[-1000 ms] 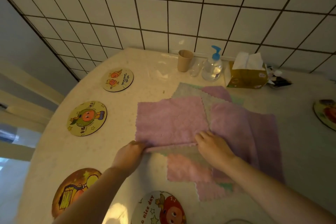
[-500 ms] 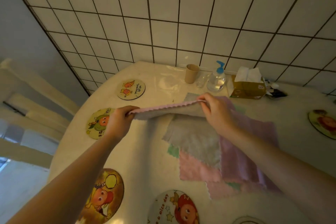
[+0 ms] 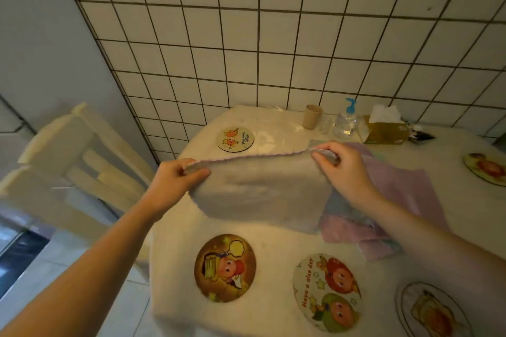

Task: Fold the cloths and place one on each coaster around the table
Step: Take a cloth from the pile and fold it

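We're seeing a fuzzy matt cloth [image 3: 260, 194], glossy printed coasters [image 3: 225, 267], shiny glazed wall tiles [image 3: 273, 57], a clear plastic pump bottle [image 3: 345, 123], a paper cup [image 3: 312, 116].

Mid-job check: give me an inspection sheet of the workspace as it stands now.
Surface: pale round table, partly covered by cloths.
Job's things: grey folded cloth held up in the air; pile of pink cloths on the table; round cartoon coasters, all in view bare.
Clutter: beige cup, clear pump bottle, tissue box.
Grippers: left hand and right hand pinch the cloth's top corners.
Cables: nothing seen.
Surroundings: white tiled wall, cream chair.
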{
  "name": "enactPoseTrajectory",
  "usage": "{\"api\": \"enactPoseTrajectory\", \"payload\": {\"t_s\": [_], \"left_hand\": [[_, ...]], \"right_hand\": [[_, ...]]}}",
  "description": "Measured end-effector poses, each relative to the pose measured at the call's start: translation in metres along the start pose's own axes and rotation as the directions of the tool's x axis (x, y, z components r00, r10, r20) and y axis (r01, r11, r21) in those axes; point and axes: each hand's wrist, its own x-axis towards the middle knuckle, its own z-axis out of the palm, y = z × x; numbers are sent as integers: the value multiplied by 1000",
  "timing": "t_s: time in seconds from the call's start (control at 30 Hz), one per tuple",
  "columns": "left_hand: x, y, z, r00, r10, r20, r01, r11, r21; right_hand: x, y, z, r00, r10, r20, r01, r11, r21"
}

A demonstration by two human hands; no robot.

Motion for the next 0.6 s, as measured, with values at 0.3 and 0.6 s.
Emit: {"api": "enactPoseTrajectory", "payload": {"t_s": [0.3, 0.6], "left_hand": [[-11, -29, -29, 981, -187, 46, 192, 969, -157], [18, -128, 22, 885, -456, 98, 459, 888, -11]], "right_hand": [[-27, -17, 36, 992, 123, 3, -123, 988, 92], [-20, 71, 106, 914, 335, 231, -291, 935, -202]]}}
